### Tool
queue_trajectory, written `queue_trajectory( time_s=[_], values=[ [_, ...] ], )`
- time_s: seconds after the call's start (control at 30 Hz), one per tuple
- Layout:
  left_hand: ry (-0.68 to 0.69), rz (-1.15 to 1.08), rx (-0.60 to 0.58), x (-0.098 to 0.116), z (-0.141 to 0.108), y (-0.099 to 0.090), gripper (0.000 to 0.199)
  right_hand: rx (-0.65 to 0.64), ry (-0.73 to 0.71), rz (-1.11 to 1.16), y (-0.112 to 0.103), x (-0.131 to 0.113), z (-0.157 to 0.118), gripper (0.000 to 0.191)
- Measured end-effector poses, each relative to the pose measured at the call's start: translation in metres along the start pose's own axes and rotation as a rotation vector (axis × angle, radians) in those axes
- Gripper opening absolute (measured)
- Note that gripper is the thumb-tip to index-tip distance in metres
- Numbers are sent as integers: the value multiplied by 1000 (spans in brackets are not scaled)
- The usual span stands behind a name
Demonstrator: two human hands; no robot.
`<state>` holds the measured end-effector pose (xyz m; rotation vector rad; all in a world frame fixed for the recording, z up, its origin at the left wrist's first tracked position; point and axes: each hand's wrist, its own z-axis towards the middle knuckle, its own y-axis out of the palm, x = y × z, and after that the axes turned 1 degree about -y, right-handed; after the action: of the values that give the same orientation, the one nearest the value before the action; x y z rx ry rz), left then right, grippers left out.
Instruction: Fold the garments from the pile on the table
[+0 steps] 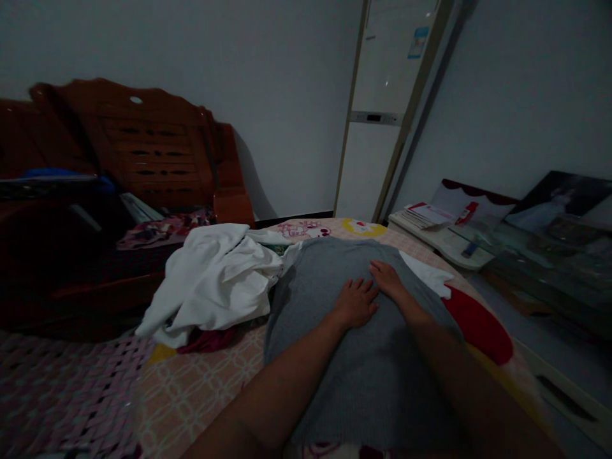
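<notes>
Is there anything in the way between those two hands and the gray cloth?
Nothing visible is. The left hand and right hand appear to rest directly on the gray cloth. The white clothes lie to its left, away from both hands.

Frame centre: open air over grey garment (325, 274), lying low and flat; sideways sweep there meets left hand (356, 303) and right hand (386, 279), set close together, little room between. Left of centre: heaped white cloth (224, 274) blocks low path; passage above it. Lower left: patterned cover (201, 389) flat, passable. Upper left: wooden bench (157, 146) bars way.
</notes>
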<state>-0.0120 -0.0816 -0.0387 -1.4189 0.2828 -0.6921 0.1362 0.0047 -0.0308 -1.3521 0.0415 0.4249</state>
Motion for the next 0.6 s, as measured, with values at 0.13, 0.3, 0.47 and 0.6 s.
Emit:
queue_trajectory(
  time_s=[0.13,0.3,0.47,0.6],
  values=[
    [-28,-51,14,-1,0,0,51,-96,-61,31,0,-10,-61,45],
    [-88,-29,32,2,-1,-5,49,-105,-38,-138,7,-14,-114,51],
    [-82,15,0,-2,-7,-19,49,-53,-88,-182,10,-17,-130,56],
    [-129,27,-66,-19,-37,-43,39,-54,-88,-176,8,-18,-129,56]
  ],
)
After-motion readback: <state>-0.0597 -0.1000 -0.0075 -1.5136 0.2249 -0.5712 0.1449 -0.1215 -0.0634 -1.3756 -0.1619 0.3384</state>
